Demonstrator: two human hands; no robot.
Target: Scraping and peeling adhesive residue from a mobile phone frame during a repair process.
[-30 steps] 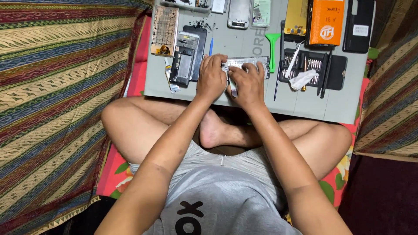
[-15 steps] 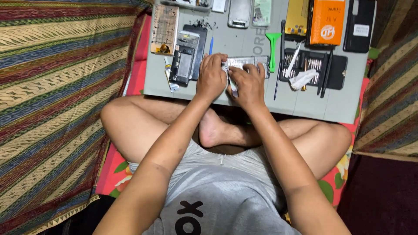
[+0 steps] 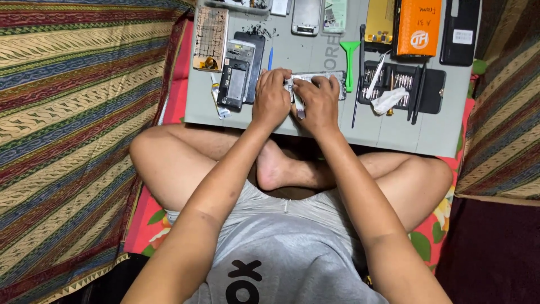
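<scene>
My left hand (image 3: 271, 98) is curled over the left end of the opened phone frame (image 3: 315, 79), fingers bent and pressed down on it, and my right hand (image 3: 319, 101) is bunched the same way just beside it, fingertips closed on the frame's middle with a thin grey tool (image 3: 300, 108) poking out below between the 2 hands; I cannot tell exactly which fingers pinch it. Compared with 1 second ago and half a second ago, almost nothing has shifted: both hands sit on the same spot, the frame lies in the same place near the middle of the grey desk (image 3: 394, 135), so I judge I am holding steady on 1 fine point rather than moving on. Just left of my left hand lie a stripped dark phone body (image 3: 235, 84) and a blue pry stick (image 3: 270, 58). To the right stand a green plastic spudger (image 3: 350, 53) and the black screwdriver bit case (image 3: 402, 87) with a crumpled white wipe (image 3: 388, 101) on it. Farther up, an orange box (image 3: 419, 27) lies against the desk's far edge.
</scene>
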